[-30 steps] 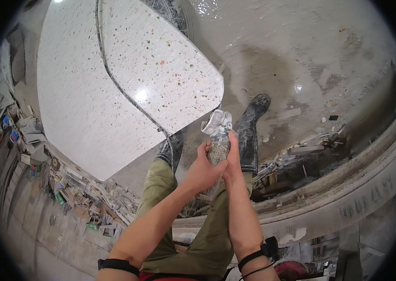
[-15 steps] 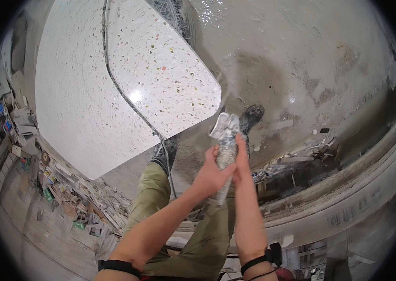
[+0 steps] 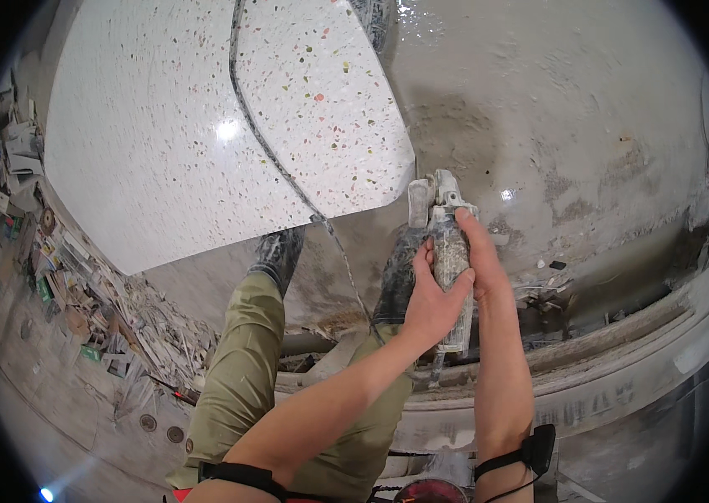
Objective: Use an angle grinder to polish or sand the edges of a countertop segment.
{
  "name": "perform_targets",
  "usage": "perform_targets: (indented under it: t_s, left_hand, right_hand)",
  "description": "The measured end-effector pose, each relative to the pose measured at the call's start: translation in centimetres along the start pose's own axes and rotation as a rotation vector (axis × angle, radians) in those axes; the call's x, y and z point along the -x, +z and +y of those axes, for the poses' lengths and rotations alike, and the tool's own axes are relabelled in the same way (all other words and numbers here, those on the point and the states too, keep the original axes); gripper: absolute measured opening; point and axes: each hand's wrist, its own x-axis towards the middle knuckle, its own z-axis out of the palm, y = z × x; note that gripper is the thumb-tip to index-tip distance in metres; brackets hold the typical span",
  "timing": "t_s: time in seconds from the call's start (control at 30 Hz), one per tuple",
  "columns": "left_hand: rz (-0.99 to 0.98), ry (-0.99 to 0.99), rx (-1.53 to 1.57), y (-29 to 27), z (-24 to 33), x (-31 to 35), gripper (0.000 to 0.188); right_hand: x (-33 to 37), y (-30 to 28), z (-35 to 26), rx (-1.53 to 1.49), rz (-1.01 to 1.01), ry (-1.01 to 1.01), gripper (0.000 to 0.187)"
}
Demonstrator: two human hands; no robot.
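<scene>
- Both hands, left [image 3: 432, 295] and right [image 3: 478, 267], stay clamped around the dusty grinder [image 3: 448, 243].
- Grinder has swung nearer the slab [image 3: 204, 126] corner since a second ago.

White speckled terrazzo slab [image 3: 162, 142], dark cable [image 3: 279, 168] across it, wet concrete floor [image 3: 572, 109], rubble heap [image 3: 103, 310]

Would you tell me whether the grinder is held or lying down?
Held: both hands, left hand and right hand, grip the dusty angle grinder above the floor.
</scene>
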Motion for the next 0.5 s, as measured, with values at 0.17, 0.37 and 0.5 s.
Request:
perform_targets:
  t_s: [0.17,0.37,0.5]
  left_hand:
    - [-0.026,-0.084,-0.004,-0.2,0.1,0.3,0.087]
    - [-0.025,-0.034,0.027,0.4,0.6,0.0,0.084]
    - [0.0,-0.033,0.015,0.5,-0.1,0.0,0.081]
  right_hand:
    - [-0.4,-0.9,1.3,-0.052,0.006,0.055,0.045]
    - [-0.4,-1.0,0.2,-0.035,-0.035,0.002,0.044]
    - [-0.1,-0.4,-0.1,0.031,0.016,-0.017,0.042]
